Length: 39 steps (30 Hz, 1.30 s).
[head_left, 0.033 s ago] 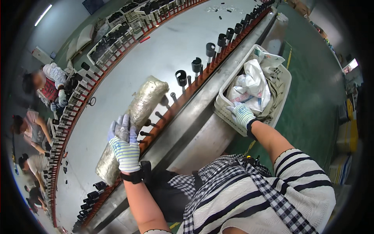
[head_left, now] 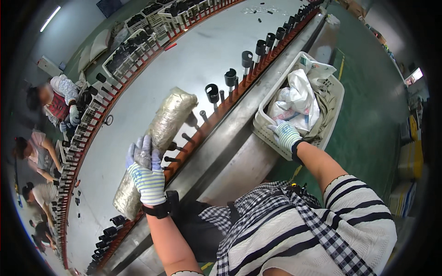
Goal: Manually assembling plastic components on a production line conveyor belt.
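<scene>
My left hand (head_left: 146, 175), in a striped knit glove, is wrapped round the narrow middle of a long bundle in clear plastic film (head_left: 171, 120). The bundle lies slantwise along the near edge of the pale tabletop, beside a row of upright pegs; what is inside the film cannot be made out. Out to the right, my right hand (head_left: 287, 135), gloved the same way, is closed on the near left rim of a white plastic basket (head_left: 337, 112). White plastic bags (head_left: 301, 99) and greyish-green cloth-like material (head_left: 326, 108) fill the basket.
Black cup-shaped parts (head_left: 212, 93) stand on pegs along the orange-brown strip at the table's near edge. A metal ledge (head_left: 239, 129) runs beside it. Across the table, several people work by another peg row, with white crates of black parts (head_left: 131, 50) behind.
The peg row with its black cups has shifted very slightly toward the lower left. The wrapped bundle and my left hand have moved a little left; my right hand stays on the basket.
</scene>
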Each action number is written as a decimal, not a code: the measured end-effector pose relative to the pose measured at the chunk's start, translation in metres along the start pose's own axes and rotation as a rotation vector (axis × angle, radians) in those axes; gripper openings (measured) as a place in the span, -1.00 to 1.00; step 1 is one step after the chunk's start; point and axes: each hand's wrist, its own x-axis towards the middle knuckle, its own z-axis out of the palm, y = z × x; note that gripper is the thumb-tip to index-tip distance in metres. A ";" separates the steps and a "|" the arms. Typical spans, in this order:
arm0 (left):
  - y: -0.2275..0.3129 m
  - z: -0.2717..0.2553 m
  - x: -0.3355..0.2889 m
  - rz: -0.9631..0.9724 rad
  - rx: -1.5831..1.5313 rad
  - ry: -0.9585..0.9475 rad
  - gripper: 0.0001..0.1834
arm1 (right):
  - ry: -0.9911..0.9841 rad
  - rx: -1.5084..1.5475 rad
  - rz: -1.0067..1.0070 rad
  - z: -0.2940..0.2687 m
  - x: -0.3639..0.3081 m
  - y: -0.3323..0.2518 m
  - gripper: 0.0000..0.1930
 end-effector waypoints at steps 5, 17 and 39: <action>-0.002 0.001 -0.002 0.049 0.001 0.025 -0.53 | 0.012 -0.006 0.016 -0.004 -0.003 -0.005 -0.57; -0.007 0.005 -0.008 -0.045 -0.077 -0.049 -0.50 | 0.056 -0.037 -0.008 -0.002 -0.006 -0.010 -0.59; -0.005 0.010 -0.016 0.046 -0.035 -0.030 -0.50 | 0.059 -0.041 -0.019 0.000 -0.008 -0.010 -0.57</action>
